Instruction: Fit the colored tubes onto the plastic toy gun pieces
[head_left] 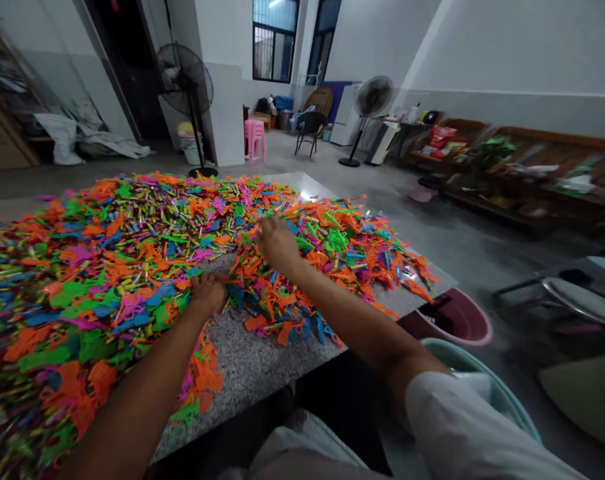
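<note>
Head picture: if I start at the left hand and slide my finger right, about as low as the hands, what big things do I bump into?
Left hand → right hand → pink basin → metal-framed seat. Colourful plastic pieces spread around both hands, so I left them out.

Pink stools point(255, 137), standing fans point(375, 97), wooden bench point(557, 143)
</note>
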Tool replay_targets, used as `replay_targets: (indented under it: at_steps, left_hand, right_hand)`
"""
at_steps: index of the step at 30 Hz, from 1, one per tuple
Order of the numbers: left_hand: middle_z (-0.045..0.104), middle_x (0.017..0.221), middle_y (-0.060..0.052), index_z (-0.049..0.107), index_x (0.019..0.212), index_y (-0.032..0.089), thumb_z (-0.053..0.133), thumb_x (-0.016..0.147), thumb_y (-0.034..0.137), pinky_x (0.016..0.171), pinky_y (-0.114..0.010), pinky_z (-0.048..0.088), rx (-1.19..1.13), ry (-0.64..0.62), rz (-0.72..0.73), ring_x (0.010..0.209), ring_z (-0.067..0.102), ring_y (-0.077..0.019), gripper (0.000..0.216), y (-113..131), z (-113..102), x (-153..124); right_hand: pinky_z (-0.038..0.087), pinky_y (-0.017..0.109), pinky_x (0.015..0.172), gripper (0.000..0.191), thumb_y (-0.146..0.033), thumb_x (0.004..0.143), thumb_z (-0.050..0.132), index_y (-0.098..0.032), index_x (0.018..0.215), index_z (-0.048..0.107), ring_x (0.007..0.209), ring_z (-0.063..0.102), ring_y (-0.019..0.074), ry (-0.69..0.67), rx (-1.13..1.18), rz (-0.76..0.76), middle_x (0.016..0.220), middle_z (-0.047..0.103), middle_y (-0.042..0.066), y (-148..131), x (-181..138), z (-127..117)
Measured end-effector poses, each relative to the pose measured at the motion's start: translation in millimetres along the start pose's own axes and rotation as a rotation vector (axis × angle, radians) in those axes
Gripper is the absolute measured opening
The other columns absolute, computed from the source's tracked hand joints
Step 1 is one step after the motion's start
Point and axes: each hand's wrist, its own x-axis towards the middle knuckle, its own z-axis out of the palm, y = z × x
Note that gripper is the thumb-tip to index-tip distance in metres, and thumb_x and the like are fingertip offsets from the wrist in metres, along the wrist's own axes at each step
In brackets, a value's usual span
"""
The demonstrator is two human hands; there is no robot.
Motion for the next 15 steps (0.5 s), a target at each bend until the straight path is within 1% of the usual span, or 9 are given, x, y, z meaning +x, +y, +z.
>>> replay_targets:
  at_steps: [2,3,4,6,9,11,12,15]
  left_hand:
    - [0.064,0.143,-0.022,0.074,0.128,0.018,0.056,0.094,0.032,0.113,-0.063,0.033,-0.009,-0.047,0.018,0.14,0.047,-0.0431,0.041,-5.0,-1.4,3.8]
    - [0.065,0.142,-0.021,0.075,0.124,0.018,0.058,0.091,0.031,0.112,-0.06,0.036,-0.01,-0.062,0.029,0.139,0.049,-0.0418,0.038,-7.9,-2.2,4.1]
    - [0.066,0.14,-0.02,0.076,0.12,0.019,0.06,0.089,0.029,0.111,-0.057,0.038,-0.011,-0.069,0.04,0.139,0.05,-0.0406,0.036,-10.8,-3.1,3.4]
    - [0.067,0.139,-0.018,0.076,0.117,0.021,0.061,0.088,0.027,0.11,-0.054,0.04,-0.009,-0.075,0.06,0.139,0.05,-0.039,0.034,-16.6,-4.6,-0.7]
    - [0.068,0.137,-0.017,0.075,0.117,0.022,0.06,0.089,0.027,0.11,-0.053,0.039,-0.008,-0.058,0.085,0.14,0.051,-0.0372,0.032,-24.1,-6.3,-11.6]
    - [0.069,0.133,-0.016,0.074,0.114,0.021,0.062,0.089,0.028,0.109,-0.051,0.039,-0.01,-0.055,0.096,0.136,0.054,-0.0356,0.029,-27.6,-7.0,-20.1]
    - [0.07,0.132,-0.016,0.074,0.115,0.021,0.064,0.088,0.029,0.109,-0.051,0.039,-0.011,-0.054,0.099,0.135,0.055,-0.0351,0.029,-28.7,-7.1,-24.2]
    - [0.068,0.136,-0.016,0.07,0.126,0.022,0.069,0.085,0.028,0.111,-0.052,0.037,0.015,-0.059,0.118,0.136,0.054,-0.0355,0.042,-27.8,-6.5,-33.9]
  right_hand:
    - [0.061,0.038,0.085,0.03,-0.017,0.107,0.043,-0.011,0.125,0.066,0.1,0.073,0.0264,-0.307,0.021,-0.222,0.124,0.07,0.02,-37.2,-43.2,28.0]
    - [0.062,0.036,0.079,0.03,-0.014,0.105,0.043,-0.011,0.123,0.067,0.096,0.074,0.0261,-0.445,0.034,-0.342,0.12,0.072,0.019,-54.5,-62.3,42.4]
    - [0.062,0.035,0.075,0.031,-0.012,0.104,0.043,-0.012,0.122,0.068,0.094,0.075,0.0256,-0.541,0.053,-0.436,0.117,0.073,0.018,-69.7,-78.3,55.8]
    - [0.062,0.033,0.072,0.03,-0.011,0.103,0.045,-0.012,0.119,0.07,0.094,0.075,0.0247,-0.604,0.069,-0.475,0.118,0.074,0.018,-92.0,-99.2,77.6]
    - [0.062,0.033,0.077,0.035,-0.01,0.103,0.043,-0.01,0.125,0.07,0.098,0.076,0.0242,-0.6,0.061,-0.413,0.126,0.072,0.022,-105.9,-106.6,96.4]
    - [0.062,0.035,0.079,0.037,-0.01,0.104,0.041,-0.01,0.127,0.071,0.1,0.076,0.0249,-0.598,0.058,-0.386,0.129,0.071,0.023,-105.9,-104.1,101.9]
    - [0.063,0.036,0.08,0.037,-0.01,0.104,0.041,-0.009,0.125,0.072,0.101,0.076,0.0256,-0.599,0.061,-0.385,0.13,0.071,0.023,-104.1,-103.1,103.3]
    - [0.063,0.038,0.083,0.035,-0.011,0.103,0.044,-0.009,0.116,0.076,0.102,0.076,0.027,-0.605,0.069,-0.377,0.126,0.073,0.022,-94.3,-105.4,104.7]
